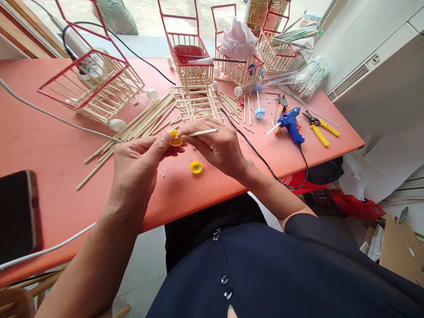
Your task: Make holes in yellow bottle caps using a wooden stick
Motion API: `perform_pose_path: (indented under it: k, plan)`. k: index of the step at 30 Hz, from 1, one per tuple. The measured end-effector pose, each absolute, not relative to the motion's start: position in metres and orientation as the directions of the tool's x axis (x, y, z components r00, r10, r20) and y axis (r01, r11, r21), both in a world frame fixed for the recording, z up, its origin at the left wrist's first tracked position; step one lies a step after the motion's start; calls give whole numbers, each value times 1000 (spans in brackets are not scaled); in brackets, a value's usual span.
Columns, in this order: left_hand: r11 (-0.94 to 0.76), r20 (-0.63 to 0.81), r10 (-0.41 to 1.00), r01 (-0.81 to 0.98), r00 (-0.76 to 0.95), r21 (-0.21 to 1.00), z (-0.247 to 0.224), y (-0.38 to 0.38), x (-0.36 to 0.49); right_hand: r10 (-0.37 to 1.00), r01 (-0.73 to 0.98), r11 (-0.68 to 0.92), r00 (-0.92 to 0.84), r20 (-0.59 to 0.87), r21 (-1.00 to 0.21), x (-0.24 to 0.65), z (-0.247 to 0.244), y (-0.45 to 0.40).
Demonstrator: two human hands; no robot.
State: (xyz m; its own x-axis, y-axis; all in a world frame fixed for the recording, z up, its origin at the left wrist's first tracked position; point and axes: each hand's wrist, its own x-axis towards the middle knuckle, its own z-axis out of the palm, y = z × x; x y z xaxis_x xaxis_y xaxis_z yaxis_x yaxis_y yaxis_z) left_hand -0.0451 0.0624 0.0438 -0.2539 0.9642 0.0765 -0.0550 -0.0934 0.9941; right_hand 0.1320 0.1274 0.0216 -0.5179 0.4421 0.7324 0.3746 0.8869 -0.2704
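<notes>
Dark shirt fills the bottom; at centre, left fingers pinch a yellow cap, right fingers a stick; second cap below on the counter; loose sticks crowd behind; glue gun, yellow-handled pliers at right.

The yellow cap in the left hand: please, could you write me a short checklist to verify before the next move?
1. Yellow cap gripped by the left hand: ok.
2. Stick held in the right hand: ok.
3. Stick's end joined to the cap: cannot tell, fingers hide it.
4. Second yellow cap close to the hands: ok, on the table.
5. Table free of crumbs: not ok, some are scattered.
6. Glue gun hot: cannot tell.
</notes>
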Motion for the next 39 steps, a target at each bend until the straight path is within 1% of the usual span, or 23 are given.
perform_pose_path:
  k: [5, 10, 16, 22, 29, 34, 39]
  plan:
    - [-96, 79, 964, -53, -255, 994, 43, 62, -45, 433, 359, 892, -510, 743, -274, 132, 22, 127]
    - [-101, 82, 962, -61, -262, 993, 44, 62, -45, 453, 368, 884, -525, 721, -287, 132, 21, 127]
    - [-107, 88, 963, -61, -255, 992, 44, 63, -45, 435, 343, 892, -480, 762, -293, 132, 21, 127]
    - [-102, 80, 964, -74, -252, 992, 45, 62, -44, 464, 361, 881, -525, 714, -306, 132, 21, 127]
    - [-102, 81, 964, -72, -252, 992, 45, 62, -44, 476, 355, 876, -522, 708, -327, 132, 21, 127]
    - [-107, 86, 965, -72, -246, 992, 45, 62, -44, 450, 349, 887, -502, 738, -304, 132, 22, 127]
    - [-104, 88, 966, -51, -244, 993, 44, 61, -45, 468, 358, 879, -520, 715, -315, 132, 22, 127]
